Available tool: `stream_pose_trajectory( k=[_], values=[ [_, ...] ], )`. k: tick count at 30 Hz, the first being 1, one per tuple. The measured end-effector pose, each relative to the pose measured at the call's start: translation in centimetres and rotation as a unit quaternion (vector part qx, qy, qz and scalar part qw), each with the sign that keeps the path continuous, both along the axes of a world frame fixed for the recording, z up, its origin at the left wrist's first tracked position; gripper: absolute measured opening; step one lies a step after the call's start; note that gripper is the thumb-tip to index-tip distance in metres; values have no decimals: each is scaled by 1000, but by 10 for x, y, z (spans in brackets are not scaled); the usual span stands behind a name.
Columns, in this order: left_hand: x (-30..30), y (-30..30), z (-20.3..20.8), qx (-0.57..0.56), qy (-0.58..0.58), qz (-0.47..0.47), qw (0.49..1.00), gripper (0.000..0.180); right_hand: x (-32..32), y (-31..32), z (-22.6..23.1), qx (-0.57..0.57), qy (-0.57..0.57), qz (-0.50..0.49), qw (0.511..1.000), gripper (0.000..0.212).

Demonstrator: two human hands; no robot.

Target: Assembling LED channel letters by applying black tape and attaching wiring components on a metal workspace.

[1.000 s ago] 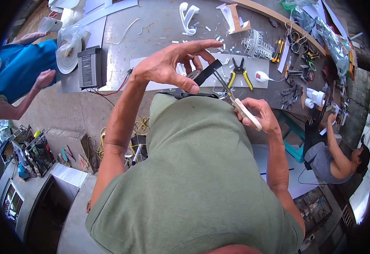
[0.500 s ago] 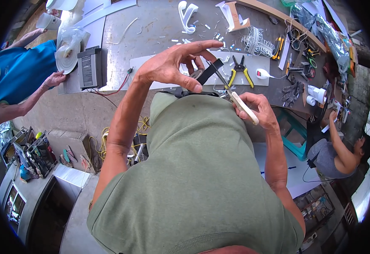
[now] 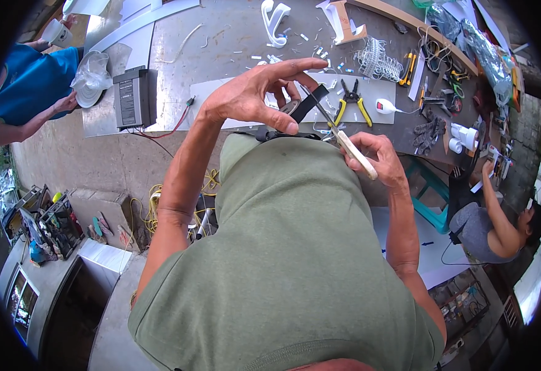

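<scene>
My left hand (image 3: 245, 94) is raised over the table edge, its fingers curled round a roll of black tape (image 3: 291, 107). A short black strip (image 3: 312, 104) sticks out from the roll to the right. In my right hand (image 3: 382, 162) is a cream-handled tool with a narrow metal blade (image 3: 358, 154), gripped by the handle. Its metal end slants up and left, crossing beside the strip; whether it touches the tape I cannot tell. Beyond my hands, yellow-handled wire strippers (image 3: 352, 104) lie on a pale board (image 3: 233, 88).
Small white clippings, white letter shapes (image 3: 274, 25) and a coil of clear wire (image 3: 378, 60) lie farther back. A black power supply (image 3: 132, 99) sits at left, cutters (image 3: 407, 69) and a glove (image 3: 430, 133) at right. One person (image 3: 29, 86) stands left, another (image 3: 490, 229) right.
The person at left has moved farther left, drawing the plastic-wrapped roll and white cup along. My hands, the tape and the tool have barely shifted.
</scene>
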State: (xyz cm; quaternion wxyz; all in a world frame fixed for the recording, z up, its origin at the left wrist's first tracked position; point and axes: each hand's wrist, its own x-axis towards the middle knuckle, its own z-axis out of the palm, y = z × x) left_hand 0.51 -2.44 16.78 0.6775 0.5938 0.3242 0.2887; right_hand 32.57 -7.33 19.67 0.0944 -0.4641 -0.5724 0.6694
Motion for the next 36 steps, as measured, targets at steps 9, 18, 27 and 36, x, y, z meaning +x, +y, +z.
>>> stream_pose_trajectory(
  k=[9,18,27,36],
  values=[
    [-3,-3,-10,-9,4,-8,1000,117,-2,-1,-1,33,-46,26,998,38],
    [-46,-25,-49,23,206,150,967,120,-2,7,-42,91,-202,-86,971,46],
    [-67,-26,-125,156,489,236,825,111,-17,51,-139,385,-458,-57,799,37],
    [-75,-25,-126,164,508,190,824,97,-13,63,-175,421,-504,84,749,17]
  ],
)
